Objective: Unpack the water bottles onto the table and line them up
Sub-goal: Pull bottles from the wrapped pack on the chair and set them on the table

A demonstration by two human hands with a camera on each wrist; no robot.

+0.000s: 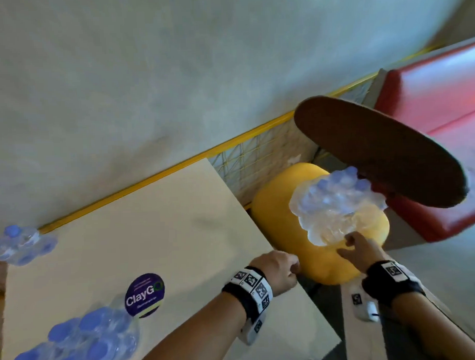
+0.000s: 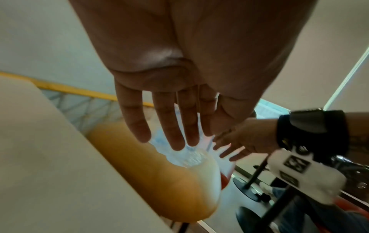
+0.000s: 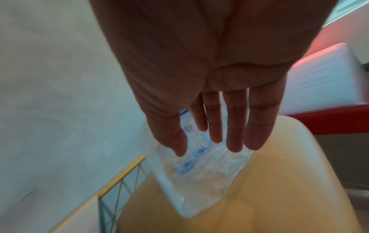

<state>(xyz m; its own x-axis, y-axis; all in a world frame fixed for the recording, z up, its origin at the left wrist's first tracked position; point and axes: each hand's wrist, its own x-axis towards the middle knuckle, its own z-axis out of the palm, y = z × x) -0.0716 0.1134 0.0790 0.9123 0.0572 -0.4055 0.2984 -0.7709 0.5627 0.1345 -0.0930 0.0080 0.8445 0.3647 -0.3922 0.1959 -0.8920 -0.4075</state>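
Observation:
A shrink-wrapped pack of blue-capped water bottles [image 1: 336, 203] lies on a yellow seat [image 1: 281, 221] to the right of the beige table [image 1: 157, 223]. My right hand [image 1: 360, 248] reaches its near end with fingers straight and spread, fingertips at the wrap and no grip on it. In the right wrist view the fingers [image 3: 235, 126] hover over the pack [image 3: 199, 170]. My left hand [image 1: 280, 270] is at the table's right edge, empty. In the left wrist view its straight fingers [image 2: 175, 126] point at the pack [image 2: 191, 157]. Two more packs lie on the table, bottom left [image 1: 83, 344] and far left [image 1: 20, 245].
A dark brown rounded board [image 1: 378, 153] overhangs the far end of the pack on the seat. A red padded bench [image 1: 438, 97] stands to the right. A yellow-framed wire panel [image 1: 257, 149] runs along the wall behind the table. A round purple sticker [image 1: 144, 295] marks the table.

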